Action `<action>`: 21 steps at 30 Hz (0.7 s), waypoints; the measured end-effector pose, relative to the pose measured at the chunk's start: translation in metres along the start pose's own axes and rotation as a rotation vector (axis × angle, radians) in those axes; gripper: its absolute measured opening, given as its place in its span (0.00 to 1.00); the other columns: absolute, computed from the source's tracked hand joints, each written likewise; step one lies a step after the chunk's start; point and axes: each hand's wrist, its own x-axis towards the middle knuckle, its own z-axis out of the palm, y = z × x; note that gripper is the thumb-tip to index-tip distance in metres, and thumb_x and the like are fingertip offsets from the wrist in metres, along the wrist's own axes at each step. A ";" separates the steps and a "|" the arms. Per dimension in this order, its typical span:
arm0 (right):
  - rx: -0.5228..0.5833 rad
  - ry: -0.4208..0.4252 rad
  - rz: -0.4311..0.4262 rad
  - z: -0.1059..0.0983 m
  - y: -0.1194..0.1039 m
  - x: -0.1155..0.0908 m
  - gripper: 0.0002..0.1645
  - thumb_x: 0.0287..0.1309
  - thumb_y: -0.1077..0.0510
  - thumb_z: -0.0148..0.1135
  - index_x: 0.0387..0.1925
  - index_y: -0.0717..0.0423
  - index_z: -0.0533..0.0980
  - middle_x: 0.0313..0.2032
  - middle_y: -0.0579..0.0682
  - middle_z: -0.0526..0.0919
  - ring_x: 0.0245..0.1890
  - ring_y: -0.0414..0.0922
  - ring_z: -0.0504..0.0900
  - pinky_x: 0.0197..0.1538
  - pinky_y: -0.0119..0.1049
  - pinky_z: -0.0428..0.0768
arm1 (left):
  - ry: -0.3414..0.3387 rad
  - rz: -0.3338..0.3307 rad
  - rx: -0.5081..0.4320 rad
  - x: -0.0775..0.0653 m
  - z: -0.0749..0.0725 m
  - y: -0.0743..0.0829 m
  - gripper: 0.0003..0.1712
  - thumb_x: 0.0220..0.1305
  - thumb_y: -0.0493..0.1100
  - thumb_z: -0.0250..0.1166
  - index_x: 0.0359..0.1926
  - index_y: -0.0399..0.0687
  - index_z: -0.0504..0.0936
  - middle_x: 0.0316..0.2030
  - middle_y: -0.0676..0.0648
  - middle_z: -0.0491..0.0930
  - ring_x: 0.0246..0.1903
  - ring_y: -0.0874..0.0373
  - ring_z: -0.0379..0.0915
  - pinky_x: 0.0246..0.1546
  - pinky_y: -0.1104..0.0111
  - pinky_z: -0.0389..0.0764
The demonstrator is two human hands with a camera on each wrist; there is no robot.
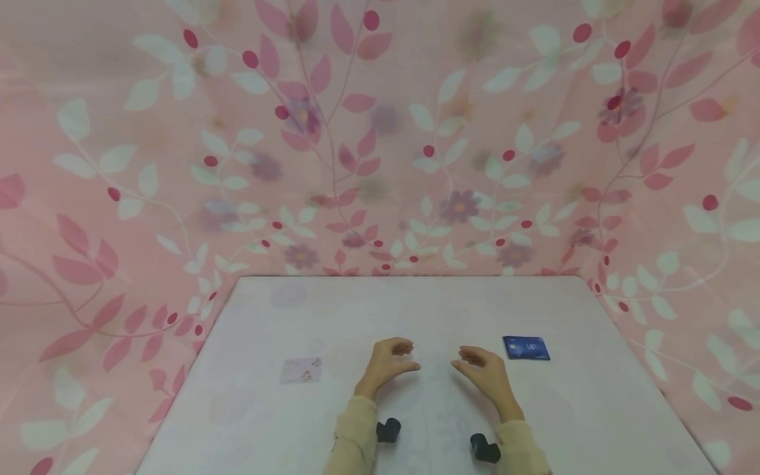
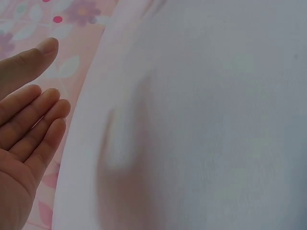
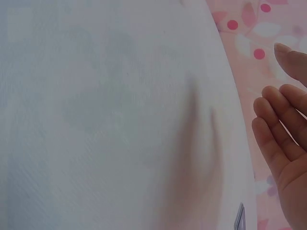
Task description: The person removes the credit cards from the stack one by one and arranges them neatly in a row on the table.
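My left hand [image 1: 388, 361] hovers over the white table with its fingers loosely bent and nothing in its grasp. To its left lies a pale pink card [image 1: 301, 371] with small floral marks near its right side. Facing it across a gap, my right hand [image 1: 485, 375] also holds nothing, its fingers relaxed. Just beyond the right hand is a dark blue card [image 1: 526, 348] printed "VIP"; whether it is one card or a stack, I cannot tell. Both palms, the left [image 2: 19, 177] and the right [image 3: 292, 187], show bare in the wrist views.
A white tabletop [image 1: 433, 303] spreads under both hands, its far edge meeting a pink floral cloth [image 1: 380, 165] that also rises at both sides. Black wrist-worn pieces sit by the left sleeve [image 1: 354, 429] and the right sleeve [image 1: 522, 448].
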 end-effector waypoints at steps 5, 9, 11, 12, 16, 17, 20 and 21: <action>-0.048 0.013 0.002 -0.006 0.009 0.002 0.21 0.43 0.66 0.72 0.41 0.72 0.79 0.36 0.61 0.84 0.37 0.53 0.83 0.44 0.38 0.80 | -0.014 0.014 -0.005 0.004 0.007 0.002 0.26 0.43 0.38 0.76 0.43 0.28 0.80 0.38 0.38 0.83 0.39 0.47 0.80 0.43 0.68 0.79; -0.042 0.016 0.013 -0.013 0.008 0.001 0.21 0.44 0.65 0.72 0.41 0.72 0.78 0.36 0.61 0.84 0.37 0.54 0.83 0.44 0.38 0.80 | -0.012 0.021 -0.005 0.005 0.012 0.002 0.26 0.43 0.38 0.76 0.43 0.28 0.80 0.38 0.38 0.83 0.39 0.47 0.80 0.43 0.67 0.79; -0.041 0.011 0.029 -0.017 0.003 0.000 0.21 0.44 0.66 0.72 0.42 0.73 0.78 0.36 0.62 0.84 0.38 0.55 0.83 0.45 0.40 0.80 | -0.008 0.026 -0.002 0.006 0.014 0.002 0.25 0.43 0.38 0.76 0.43 0.28 0.80 0.38 0.38 0.83 0.38 0.47 0.80 0.43 0.67 0.79; -0.045 0.009 0.035 -0.018 0.003 -0.001 0.21 0.44 0.65 0.72 0.42 0.73 0.78 0.37 0.62 0.84 0.38 0.56 0.82 0.45 0.39 0.80 | -0.005 0.028 -0.003 0.006 0.015 0.002 0.25 0.43 0.37 0.76 0.43 0.28 0.80 0.38 0.38 0.83 0.38 0.47 0.80 0.43 0.67 0.79; -0.072 0.006 0.059 -0.023 0.014 0.001 0.22 0.44 0.65 0.72 0.43 0.72 0.78 0.37 0.61 0.84 0.39 0.56 0.82 0.46 0.40 0.80 | 0.009 0.048 -0.007 0.009 0.019 0.002 0.24 0.44 0.36 0.76 0.43 0.27 0.80 0.38 0.36 0.83 0.38 0.47 0.80 0.43 0.65 0.79; -0.085 0.006 0.065 -0.024 0.022 0.002 0.22 0.44 0.63 0.72 0.43 0.71 0.79 0.37 0.60 0.84 0.39 0.55 0.82 0.45 0.38 0.80 | 0.013 0.054 -0.007 0.010 0.020 0.002 0.24 0.44 0.36 0.76 0.43 0.28 0.80 0.38 0.36 0.83 0.38 0.47 0.80 0.43 0.65 0.79; -0.102 0.005 0.076 -0.030 0.024 0.003 0.22 0.45 0.62 0.72 0.43 0.70 0.79 0.37 0.60 0.84 0.39 0.55 0.83 0.46 0.40 0.80 | 0.026 0.058 -0.016 0.013 0.023 0.004 0.24 0.44 0.36 0.76 0.43 0.28 0.80 0.38 0.36 0.83 0.38 0.47 0.80 0.43 0.66 0.79; -0.108 0.002 0.079 -0.032 0.025 0.003 0.22 0.45 0.62 0.72 0.43 0.70 0.79 0.37 0.60 0.84 0.39 0.55 0.83 0.46 0.41 0.79 | 0.031 0.057 -0.018 0.014 0.024 0.004 0.24 0.43 0.36 0.76 0.43 0.28 0.80 0.38 0.37 0.83 0.38 0.47 0.80 0.43 0.66 0.79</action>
